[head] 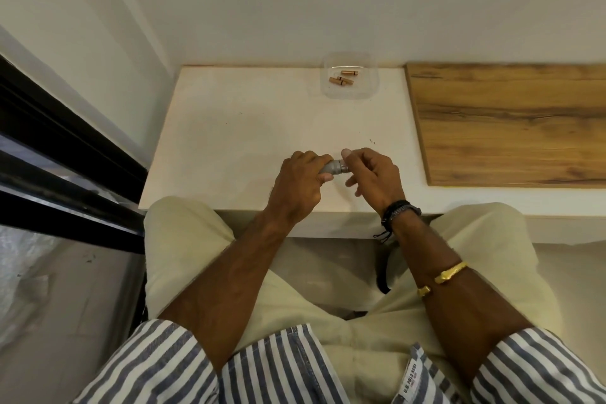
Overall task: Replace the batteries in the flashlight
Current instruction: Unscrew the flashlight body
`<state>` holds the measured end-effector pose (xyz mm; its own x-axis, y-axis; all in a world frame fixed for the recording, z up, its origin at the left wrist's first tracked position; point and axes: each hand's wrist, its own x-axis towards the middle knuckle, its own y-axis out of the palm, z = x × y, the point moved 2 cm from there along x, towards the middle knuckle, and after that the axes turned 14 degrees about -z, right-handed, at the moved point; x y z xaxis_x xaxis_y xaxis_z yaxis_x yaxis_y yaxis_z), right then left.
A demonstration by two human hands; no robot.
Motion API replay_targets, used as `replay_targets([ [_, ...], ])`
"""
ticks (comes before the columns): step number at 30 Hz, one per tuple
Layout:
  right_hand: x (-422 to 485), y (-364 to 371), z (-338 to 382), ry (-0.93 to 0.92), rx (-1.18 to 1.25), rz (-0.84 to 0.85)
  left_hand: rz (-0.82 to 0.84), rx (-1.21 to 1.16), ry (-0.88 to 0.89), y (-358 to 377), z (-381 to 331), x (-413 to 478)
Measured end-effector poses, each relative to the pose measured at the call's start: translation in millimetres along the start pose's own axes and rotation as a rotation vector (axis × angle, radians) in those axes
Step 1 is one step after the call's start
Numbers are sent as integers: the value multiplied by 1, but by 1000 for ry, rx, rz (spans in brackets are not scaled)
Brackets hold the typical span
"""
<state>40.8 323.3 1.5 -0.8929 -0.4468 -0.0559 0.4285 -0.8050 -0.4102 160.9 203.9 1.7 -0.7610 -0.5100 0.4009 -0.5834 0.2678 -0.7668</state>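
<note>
A small grey flashlight (333, 167) is held just above the white table (236, 128), near its front edge. My left hand (300, 185) is wrapped around its body, hiding most of it. My right hand (372, 174) pinches the flashlight's right end between thumb and forefinger, with the other fingers loose. At the back of the table, a clear plastic tray (350, 79) holds three copper-coloured batteries (341, 79).
A wooden board (511, 121) lies on the table's right side. A white wall runs behind the table, and a dark window frame (65, 154) stands to the left. My knees in pale trousers sit below the front edge.
</note>
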Motion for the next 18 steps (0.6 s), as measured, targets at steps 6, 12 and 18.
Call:
replay_targets([
  [6,1,-1,-2,-113,-39,21,7,21,12,1,3,-1],
  [12,0,-2,2,-211,-16,75,0,29,-20,3,6,0],
  [18,1,0,-1,-10,17,2,4,31,10,6,4,-1],
])
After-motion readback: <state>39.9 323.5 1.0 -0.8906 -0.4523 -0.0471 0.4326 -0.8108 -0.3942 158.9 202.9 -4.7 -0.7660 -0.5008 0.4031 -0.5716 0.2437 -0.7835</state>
